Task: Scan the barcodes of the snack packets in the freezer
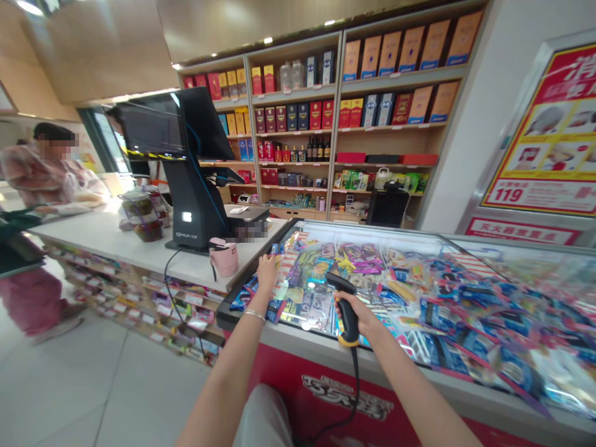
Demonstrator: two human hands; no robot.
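Your right hand (362,313) gripped a black-and-yellow scanner (347,318) above the glass-topped freezer (274,354). Your left hand (267,273) was beside blue packets (275,310), near a pink cup (225,259) on the white counter (100,231).

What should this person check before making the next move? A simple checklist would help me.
1. Scanner held: ok, gripped in the right hand.
2. Left hand grasping a packet: cannot tell; it is near the blue packets, fingertips unclear.
3. Cord attached to scanner: ok, it hangs from the bottom.
4. Cord's far end plugged in: cannot tell, out of view.
5. Pink container upright: ok, standing on the white counter.
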